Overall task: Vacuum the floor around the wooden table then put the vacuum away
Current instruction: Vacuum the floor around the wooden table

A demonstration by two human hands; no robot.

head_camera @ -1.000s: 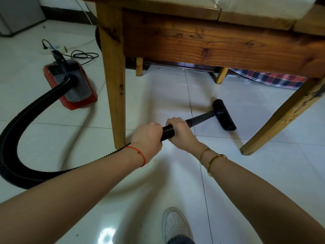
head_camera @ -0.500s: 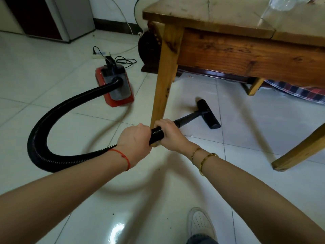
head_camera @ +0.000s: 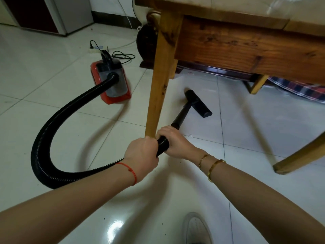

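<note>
Vacuum hose [head_camera: 58,124], gripped by both the left hand [head_camera: 142,152] and right hand [head_camera: 173,141] at frame centre, could be snagged round the table leg [head_camera: 159,85], tugging the canister [head_camera: 110,81] over.

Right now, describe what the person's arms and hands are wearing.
Both forearms are bare, with no sleeves in view. The left hand has a thin red string bracelet at its wrist. The right hand has two gold bangles at its wrist. No gloves or rings show.

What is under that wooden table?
Under the wooden table the black vacuum head sits on the white tiled floor. Farther back are a checked cloth and a dark wooden base. The table's apron hides whatever lies beyond.
</note>
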